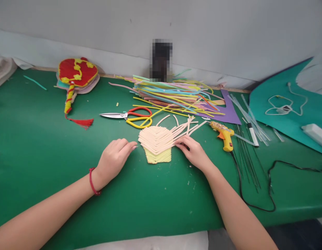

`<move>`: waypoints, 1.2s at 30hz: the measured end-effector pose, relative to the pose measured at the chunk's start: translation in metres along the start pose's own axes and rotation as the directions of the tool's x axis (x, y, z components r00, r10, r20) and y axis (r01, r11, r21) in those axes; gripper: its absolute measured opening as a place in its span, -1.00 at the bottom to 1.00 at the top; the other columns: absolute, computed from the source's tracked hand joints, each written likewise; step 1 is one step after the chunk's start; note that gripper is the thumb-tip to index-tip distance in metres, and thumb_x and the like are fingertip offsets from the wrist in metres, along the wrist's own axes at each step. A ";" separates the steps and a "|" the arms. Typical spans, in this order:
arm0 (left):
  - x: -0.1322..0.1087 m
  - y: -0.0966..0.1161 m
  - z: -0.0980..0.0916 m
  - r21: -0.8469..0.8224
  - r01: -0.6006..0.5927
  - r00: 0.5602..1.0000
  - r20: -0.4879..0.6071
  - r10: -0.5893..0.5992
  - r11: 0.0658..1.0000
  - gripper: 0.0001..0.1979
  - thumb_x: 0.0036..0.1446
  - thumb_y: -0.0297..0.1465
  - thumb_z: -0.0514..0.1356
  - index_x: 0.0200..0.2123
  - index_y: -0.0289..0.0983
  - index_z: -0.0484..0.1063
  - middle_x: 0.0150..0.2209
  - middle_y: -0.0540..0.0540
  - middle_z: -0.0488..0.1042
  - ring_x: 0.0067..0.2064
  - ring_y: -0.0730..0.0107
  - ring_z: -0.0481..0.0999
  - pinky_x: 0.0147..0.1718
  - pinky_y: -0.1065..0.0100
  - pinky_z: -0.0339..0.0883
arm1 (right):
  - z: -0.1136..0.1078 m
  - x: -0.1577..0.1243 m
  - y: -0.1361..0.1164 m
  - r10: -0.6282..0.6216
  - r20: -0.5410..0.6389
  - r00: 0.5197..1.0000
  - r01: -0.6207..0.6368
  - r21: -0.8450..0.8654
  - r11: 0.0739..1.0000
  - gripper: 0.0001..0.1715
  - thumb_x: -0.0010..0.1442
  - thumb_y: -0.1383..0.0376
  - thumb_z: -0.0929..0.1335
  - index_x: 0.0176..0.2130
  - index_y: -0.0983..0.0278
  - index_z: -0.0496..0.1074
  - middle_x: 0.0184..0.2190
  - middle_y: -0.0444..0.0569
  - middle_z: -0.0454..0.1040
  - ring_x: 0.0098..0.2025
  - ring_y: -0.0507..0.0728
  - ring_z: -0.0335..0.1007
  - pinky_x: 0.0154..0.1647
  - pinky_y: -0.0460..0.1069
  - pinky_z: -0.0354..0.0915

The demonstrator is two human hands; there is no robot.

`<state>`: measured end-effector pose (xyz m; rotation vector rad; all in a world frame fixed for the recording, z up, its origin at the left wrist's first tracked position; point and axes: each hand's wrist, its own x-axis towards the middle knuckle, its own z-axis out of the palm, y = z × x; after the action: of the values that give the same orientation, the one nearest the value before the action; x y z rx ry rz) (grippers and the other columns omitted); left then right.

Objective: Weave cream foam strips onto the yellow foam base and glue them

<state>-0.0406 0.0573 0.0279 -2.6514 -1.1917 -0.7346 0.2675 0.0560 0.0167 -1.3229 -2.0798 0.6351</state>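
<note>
Cupcake-shaped flat piece of peach and pale-yellow fuzzy strips (156, 141) lay on the green worktop (140, 201) between both hands. The right hand (191, 150) seemed to pinch a peach strip (165, 148) at its right edge; the left hand (115, 156), beside its left edge, had thumb and fingertips pressed together, but I could not tell if they held something small. By its look, the piece was light, soft and hardly slippery; its loose strip ends (193, 127) could easily be disturbed, so its yellow lower part (159, 158) was probably the safer hold. Just beyond lay metal scissors with red and yellow handles (124, 115), then a heap of coloured fuzzy strips (166, 93). Rightward, the yellow glue gun (226, 134) limited the movement; toward the worktop's near edge, the room was wider.
</note>
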 end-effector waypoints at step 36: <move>-0.017 0.054 0.009 0.048 0.029 0.946 0.322 -0.043 0.998 -0.27 0.26 0.00 -0.13 0.26 -0.46 0.12 0.29 -0.41 0.09 0.30 -0.09 0.11 0.22 -0.15 -0.09 | 0.000 0.001 0.000 -0.006 0.013 1.000 0.006 -0.020 1.000 -0.81 0.33 0.29 0.22 -0.23 0.19 0.41 -0.25 -0.02 0.46 -0.15 0.12 0.39 -0.11 0.03 0.33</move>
<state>-0.0074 0.0123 0.0150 -2.7952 -1.3152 -0.2769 0.2676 0.0567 0.0166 -1.3265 -2.1047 0.6232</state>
